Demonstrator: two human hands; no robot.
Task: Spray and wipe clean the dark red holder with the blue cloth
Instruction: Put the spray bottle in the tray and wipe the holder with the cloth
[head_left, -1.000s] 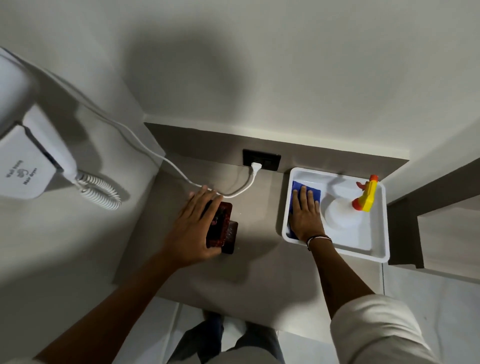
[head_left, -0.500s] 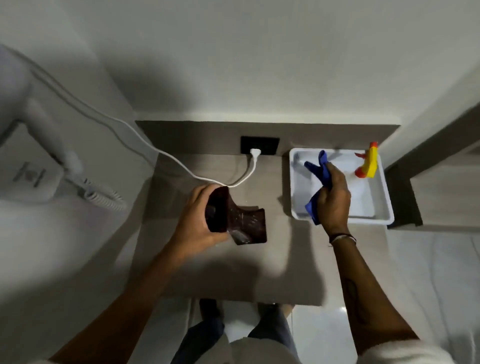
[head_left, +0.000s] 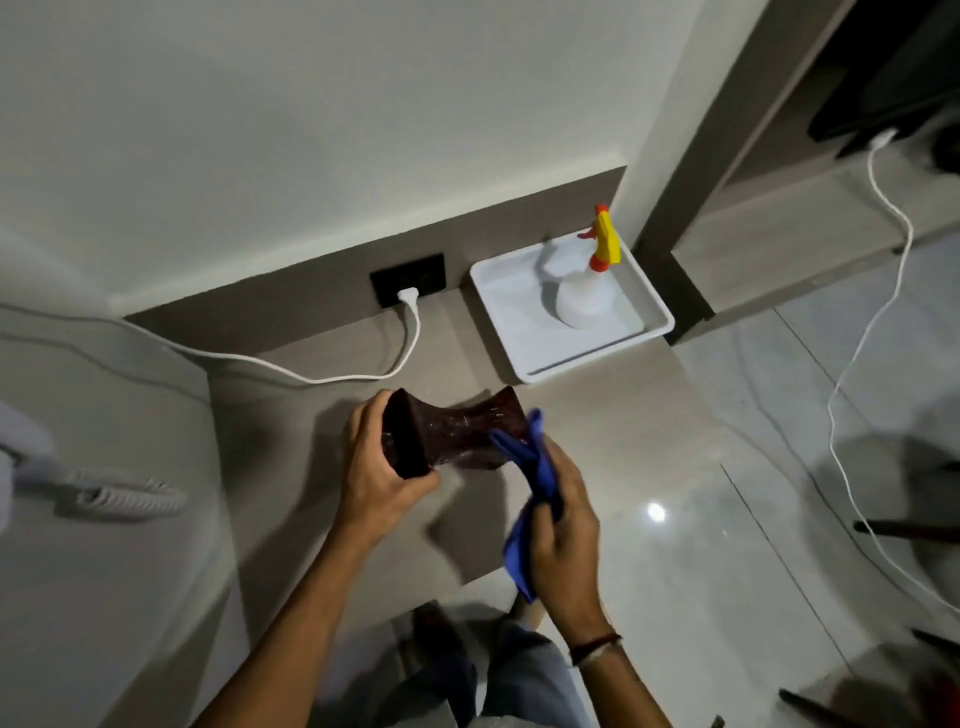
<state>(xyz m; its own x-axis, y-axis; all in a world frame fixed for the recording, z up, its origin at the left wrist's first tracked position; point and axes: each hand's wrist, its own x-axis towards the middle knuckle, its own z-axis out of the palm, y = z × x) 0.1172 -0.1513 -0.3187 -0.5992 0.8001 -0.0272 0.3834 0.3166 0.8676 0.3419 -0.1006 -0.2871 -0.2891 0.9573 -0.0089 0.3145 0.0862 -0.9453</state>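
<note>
My left hand (head_left: 379, 467) grips the dark red holder (head_left: 457, 434) by its left end and holds it lifted above the beige counter (head_left: 597, 431). The holder is waisted in the middle and glossy. The blue cloth (head_left: 530, 483) is bunched in my right hand (head_left: 563, 525), and its upper end touches the holder's right end while its tail hangs below my fist. A white spray bottle (head_left: 582, 299) with a yellow and orange trigger head stands in the white tray (head_left: 524, 358) at the back right of the counter.
A white cable (head_left: 332, 376) runs across the counter to a plug in the black wall socket (head_left: 408, 280). A coiled cord (head_left: 124, 496) hangs on the left wall. Another white cable (head_left: 852, 364) trails over the glossy floor on the right. My legs show below.
My right hand has brought the blue cloth out of the tray to the holder's right end. The left hand keeps the holder lifted. The view has swung to the right.
</note>
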